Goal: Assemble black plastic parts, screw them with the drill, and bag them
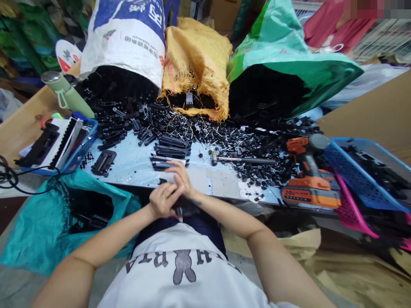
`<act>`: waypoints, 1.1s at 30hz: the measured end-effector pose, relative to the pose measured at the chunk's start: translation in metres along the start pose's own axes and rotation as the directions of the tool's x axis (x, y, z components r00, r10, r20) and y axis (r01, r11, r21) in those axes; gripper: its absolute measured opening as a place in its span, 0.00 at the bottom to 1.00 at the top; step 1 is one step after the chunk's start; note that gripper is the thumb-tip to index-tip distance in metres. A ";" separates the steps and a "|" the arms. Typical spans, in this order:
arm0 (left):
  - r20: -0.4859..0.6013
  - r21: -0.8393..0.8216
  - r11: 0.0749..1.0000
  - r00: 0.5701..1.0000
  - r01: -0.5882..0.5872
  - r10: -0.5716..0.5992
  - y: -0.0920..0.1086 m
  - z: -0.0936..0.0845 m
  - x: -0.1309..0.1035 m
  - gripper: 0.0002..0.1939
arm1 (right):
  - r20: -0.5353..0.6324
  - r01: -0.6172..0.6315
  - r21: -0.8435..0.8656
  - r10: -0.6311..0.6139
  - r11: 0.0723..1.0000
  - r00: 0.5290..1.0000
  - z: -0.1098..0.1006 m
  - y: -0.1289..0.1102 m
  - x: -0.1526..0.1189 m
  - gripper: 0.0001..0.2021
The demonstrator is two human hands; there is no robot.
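Black part (162, 181) at desk's (130, 170) near edge, partly hidden behind curled left hand (163, 198). Right hand (182, 178) touches and overlaps it, fingers bent; can't tell from here whether either grips black part. I'd say: steady with left, work with right, stay above desk so nothing drops. Beyond: row of black pieces (173, 147), hammer (245, 160), loose pins (180, 126), then yellow sack (195, 53).

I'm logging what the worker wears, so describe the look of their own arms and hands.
The left hand is ungloved, with a gold-coloured ring on one finger. The right hand is ungloved too; no ring can be made out on it. No sleeve covers either forearm. The shirt is white, with dark lettering and a rabbit-shaped print.
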State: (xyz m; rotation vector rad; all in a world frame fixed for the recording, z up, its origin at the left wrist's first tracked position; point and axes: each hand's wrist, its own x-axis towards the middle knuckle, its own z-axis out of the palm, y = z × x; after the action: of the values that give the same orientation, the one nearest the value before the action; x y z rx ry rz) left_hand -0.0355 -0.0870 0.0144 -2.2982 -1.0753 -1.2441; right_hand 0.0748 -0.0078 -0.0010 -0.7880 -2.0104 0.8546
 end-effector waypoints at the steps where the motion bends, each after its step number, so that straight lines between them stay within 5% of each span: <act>1: 0.116 0.112 0.994 0.993 -0.008 -0.005 -0.014 0.005 -0.006 0.36 | 0.085 0.013 -0.166 0.001 0.986 0.996 -0.008 0.011 0.020 0.25; 5: 0.494 0.325 0.945 0.844 0.043 -0.209 -0.055 0.026 -0.015 0.38 | 0.237 0.003 -0.548 0.152 0.837 0.959 -0.033 0.048 0.088 0.32; 7: 0.572 0.356 0.931 0.767 0.085 -0.289 -0.066 0.037 -0.014 0.43 | 0.298 0.000 -0.610 0.230 0.792 0.927 -0.037 0.061 0.108 0.36; 10: 0.616 0.349 0.931 0.724 0.103 -0.311 -0.080 0.050 -0.006 0.42 | 0.345 0.020 -0.636 0.260 0.772 0.902 -0.035 0.076 0.125 0.37; 15: 0.620 0.361 0.921 0.700 0.146 -0.354 -0.104 0.063 0.009 0.42 | 0.346 0.040 -0.661 0.258 0.749 0.902 -0.036 0.088 0.146 0.36; 19: 0.626 0.368 0.916 0.685 0.162 -0.373 -0.103 0.065 0.014 0.42 | 0.317 0.050 -0.649 0.210 0.759 0.925 -0.049 0.083 0.165 0.36; 22: 0.589 0.332 0.929 0.733 0.165 -0.341 -0.095 0.059 0.016 0.43 | 0.034 -0.134 -0.679 0.213 0.722 0.976 -0.070 0.083 0.195 0.32; 24: 0.502 0.315 0.927 0.793 0.205 -0.346 -0.099 0.052 0.022 0.37 | -0.175 -0.331 -0.695 0.296 0.639 0.939 -0.084 0.087 0.221 0.28; 26: 0.381 0.349 0.873 0.799 0.341 -0.464 -0.116 0.046 0.031 0.27 | -0.298 -0.477 -0.690 0.387 0.544 0.873 -0.095 0.095 0.247 0.25; 29: 0.259 0.470 0.682 0.651 0.561 -0.714 -0.162 0.043 0.046 0.19 | -0.366 -0.567 -0.675 0.454 0.472 0.813 -0.099 0.107 0.277 0.25; 31: 0.264 0.555 0.594 0.554 0.583 -0.790 -0.194 0.045 0.053 0.17 | -0.364 -0.583 -0.660 0.476 0.474 0.800 -0.099 0.112 0.287 0.25; 33: 0.300 0.617 0.571 0.509 0.542 -0.807 -0.216 0.050 0.056 0.15 | -0.347 -0.582 -0.644 0.488 0.496 0.801 -0.098 0.113 0.289 0.23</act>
State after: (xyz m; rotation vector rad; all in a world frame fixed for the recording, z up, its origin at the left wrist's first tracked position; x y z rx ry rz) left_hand -0.1474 0.1124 0.0160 -1.8820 -2.4116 -0.3352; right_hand 0.0418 0.3070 0.0772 -1.9732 -1.9917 0.2371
